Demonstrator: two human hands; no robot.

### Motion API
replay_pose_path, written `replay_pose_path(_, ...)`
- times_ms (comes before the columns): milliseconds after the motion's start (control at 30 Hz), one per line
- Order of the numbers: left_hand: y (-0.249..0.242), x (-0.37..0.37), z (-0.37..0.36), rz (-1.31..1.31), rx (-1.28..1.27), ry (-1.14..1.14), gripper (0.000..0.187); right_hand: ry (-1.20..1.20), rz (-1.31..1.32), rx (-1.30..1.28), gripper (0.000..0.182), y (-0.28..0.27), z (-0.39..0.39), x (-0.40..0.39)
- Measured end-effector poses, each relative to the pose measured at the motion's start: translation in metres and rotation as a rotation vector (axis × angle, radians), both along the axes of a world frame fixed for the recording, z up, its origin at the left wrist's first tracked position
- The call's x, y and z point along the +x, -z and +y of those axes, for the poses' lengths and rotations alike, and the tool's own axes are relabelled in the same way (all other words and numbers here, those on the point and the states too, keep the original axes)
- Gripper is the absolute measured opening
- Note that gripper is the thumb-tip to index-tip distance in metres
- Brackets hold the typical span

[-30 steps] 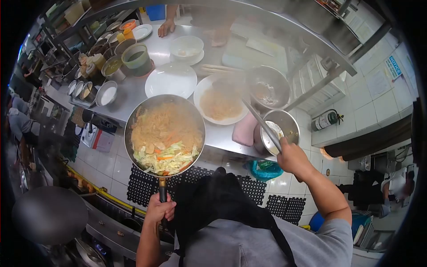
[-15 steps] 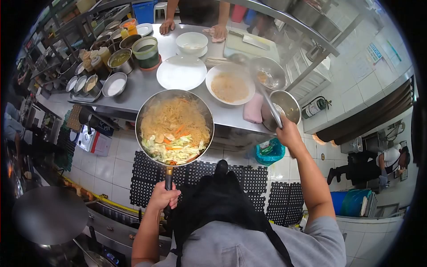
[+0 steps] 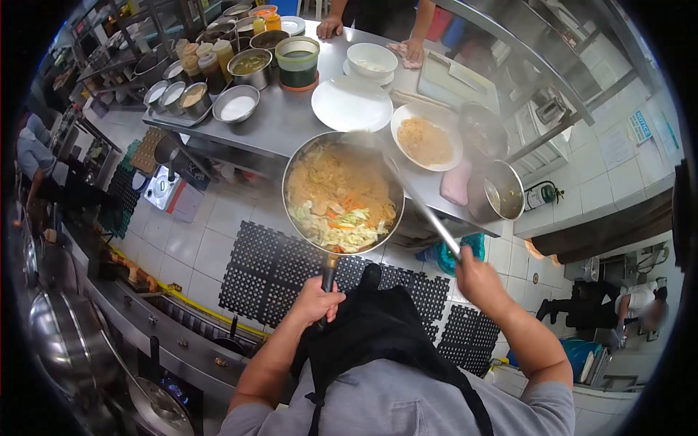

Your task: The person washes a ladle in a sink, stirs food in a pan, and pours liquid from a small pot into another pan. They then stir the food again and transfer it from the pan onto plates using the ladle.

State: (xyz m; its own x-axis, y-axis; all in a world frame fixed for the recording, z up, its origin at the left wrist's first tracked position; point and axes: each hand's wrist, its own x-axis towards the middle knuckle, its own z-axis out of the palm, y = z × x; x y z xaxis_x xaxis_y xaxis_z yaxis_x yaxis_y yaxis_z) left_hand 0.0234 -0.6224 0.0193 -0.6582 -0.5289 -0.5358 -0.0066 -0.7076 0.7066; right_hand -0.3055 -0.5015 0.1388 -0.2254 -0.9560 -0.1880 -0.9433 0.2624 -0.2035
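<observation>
My left hand [image 3: 318, 301] is closed round the dark handle of a frying pan [image 3: 294, 163], held up in front of the counter's near edge. In the pan lie steaming noodles [image 3: 342, 174], with shredded cabbage [image 3: 336, 231] and carrot strips toward the handle side. My right hand [image 3: 481, 280] grips a long metal ladle [image 3: 430, 216], which slants up to the pan's far right side. Steam and blur obscure the ladle's head. Just beyond, on the counter, a white plate [image 3: 452, 158] holds a portion of noodles [image 3: 425, 140].
An oval white plate [image 3: 352, 109], a white bowl [image 3: 371, 67] and a green-rimmed tub [image 3: 297, 65] stand on the steel counter [image 3: 280, 116]. Steel bowls [image 3: 507, 190] and a folded pink cloth [image 3: 456, 183] sit at right. Across the counter rest another person's hands [image 3: 329, 27]. Behind left is a stove [image 3: 174, 389].
The ladle has swung left from the steel bowl to the pan's far right side. My view has turned, so the counter and pan appear shifted right.
</observation>
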Motion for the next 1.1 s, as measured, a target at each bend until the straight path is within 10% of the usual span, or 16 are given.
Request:
replay_pose_path(200, 0.019, 0.002, 0.005, -0.142, -0.038, 0.083, 0.022, 0.733, -1.572, 0.729, 0.005, -0.028, -0.023, 0.070)
replay_pose_path(300, 0.019, 0.020, 0.018, -0.134, -0.023, 0.078, 0.021, 0.888, -1.924, 0.809, 0.007, -0.029, -0.022, 0.066)
replay_pose_path(1100, -0.042, -0.032, -0.097, 0.009, 0.056, -0.075, 0.023, 0.638, -1.738, 0.661, 0.010, -0.154, -0.158, -0.077)
